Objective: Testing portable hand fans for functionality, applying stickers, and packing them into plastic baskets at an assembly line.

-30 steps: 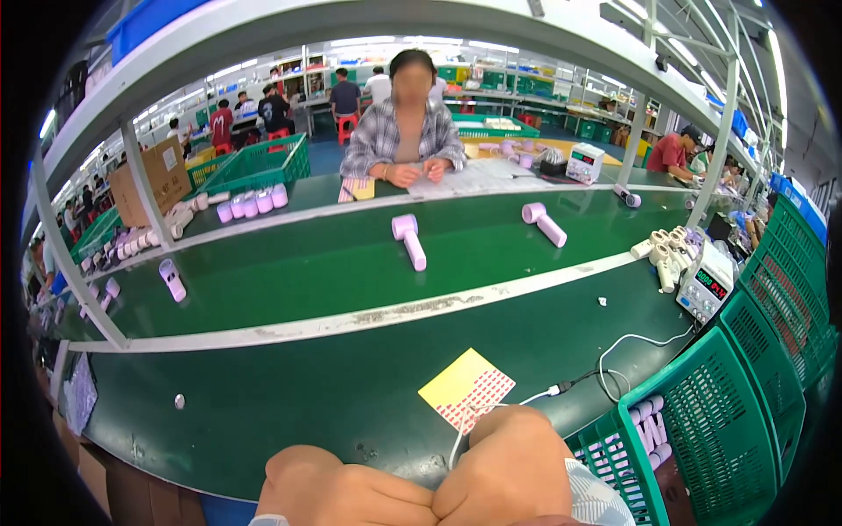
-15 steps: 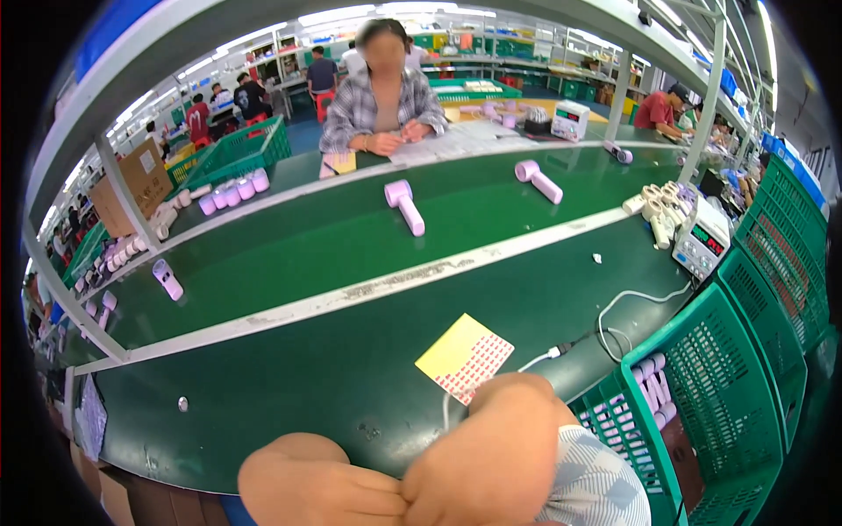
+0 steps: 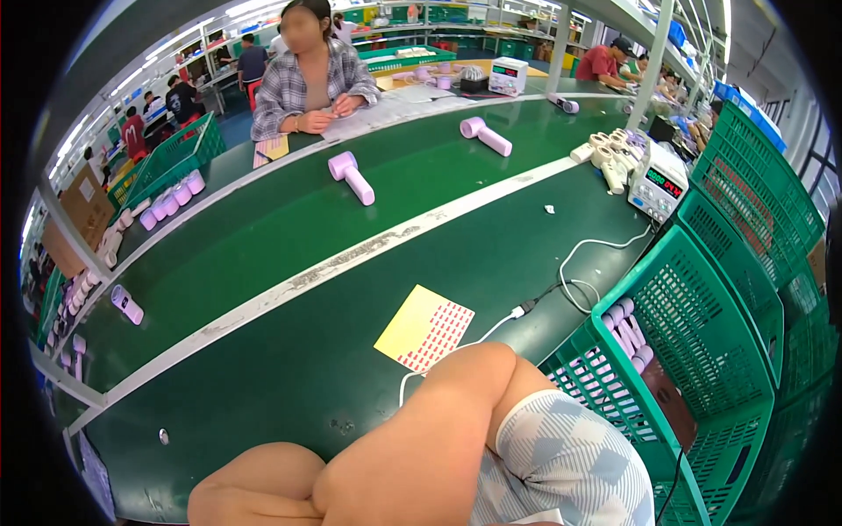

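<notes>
My left hand (image 3: 259,478) and my right hand (image 3: 408,443) are close together at the lower edge, the right one partly in front of the left. The fingers of both are bent down out of sight, so anything between them is hidden. A checked pale blue and white sleeve (image 3: 574,447) covers my right forearm. Just beyond my right wrist lies a yellow sheet (image 3: 408,320) with rows of small red stickers. A white cable (image 3: 481,337) runs from a plug past this sheet and disappears behind my right hand.
Green crates (image 3: 702,324) stand at the right, one holding light purple parts (image 3: 627,329). A power supply (image 3: 660,182) sits beside cream-coloured parts (image 3: 605,158). Beyond a white rail (image 3: 351,254), light purple fan-shaped handhelds (image 3: 353,178) lie on a green belt. A person (image 3: 311,79) sits opposite.
My view has swung right, so the bench and belt appear further left and mostly higher. Both hands are lower in the picture, and more of my right wrist and sleeve shows.
</notes>
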Action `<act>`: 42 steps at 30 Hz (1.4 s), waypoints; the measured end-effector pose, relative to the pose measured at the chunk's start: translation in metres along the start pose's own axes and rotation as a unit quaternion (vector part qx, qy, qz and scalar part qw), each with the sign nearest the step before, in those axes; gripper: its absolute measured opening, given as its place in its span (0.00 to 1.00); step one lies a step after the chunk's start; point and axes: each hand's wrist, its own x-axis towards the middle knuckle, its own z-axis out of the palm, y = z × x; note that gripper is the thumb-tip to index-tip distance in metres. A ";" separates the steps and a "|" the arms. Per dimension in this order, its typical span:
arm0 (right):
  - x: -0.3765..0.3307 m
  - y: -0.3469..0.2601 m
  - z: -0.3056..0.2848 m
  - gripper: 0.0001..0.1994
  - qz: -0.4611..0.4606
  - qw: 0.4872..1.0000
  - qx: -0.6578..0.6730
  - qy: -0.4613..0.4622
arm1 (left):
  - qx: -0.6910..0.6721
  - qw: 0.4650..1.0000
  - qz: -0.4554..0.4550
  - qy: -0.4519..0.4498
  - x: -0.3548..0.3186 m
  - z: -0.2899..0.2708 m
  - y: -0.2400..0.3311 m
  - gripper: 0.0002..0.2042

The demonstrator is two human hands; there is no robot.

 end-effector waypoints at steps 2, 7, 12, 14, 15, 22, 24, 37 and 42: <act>0.005 0.006 0.007 0.11 0.006 1.000 0.009 0.003 | 0.043 0.998 0.039 0.001 -0.005 -0.002 0.001 0.07; 0.002 0.003 0.007 0.12 0.017 0.999 0.036 0.008 | 0.021 0.979 -0.166 -0.116 -0.019 -0.015 0.015 0.08; 0.013 0.006 0.017 0.08 -0.130 0.922 -0.259 0.256 | 0.054 0.982 -0.179 0.005 -0.036 0.000 0.023 0.11; 0.012 0.006 0.019 0.08 -0.125 0.926 -0.241 0.263 | 0.045 0.984 -0.172 -0.006 -0.038 0.000 0.023 0.11; 0.012 0.006 0.020 0.07 -0.123 0.930 -0.224 0.264 | 0.042 0.986 -0.162 -0.014 -0.038 0.000 0.023 0.11; 0.001 0.004 0.014 0.05 -0.119 0.951 -0.103 0.266 | 0.028 0.993 -0.090 -0.069 -0.044 -0.004 0.021 0.10; 0.005 0.005 0.020 0.05 -0.124 0.954 -0.112 0.247 | 0.031 0.994 -0.069 -0.082 -0.046 -0.007 0.022 0.10; 0.022 0.006 0.056 0.09 -0.155 0.961 -0.229 -0.027 | -0.076 0.994 0.050 -0.068 -0.077 -0.010 0.016 0.08; 0.019 0.001 0.065 0.11 -0.102 0.950 -0.074 0.285 | -0.143 0.983 0.109 -0.046 -0.080 -0.005 0.008 0.07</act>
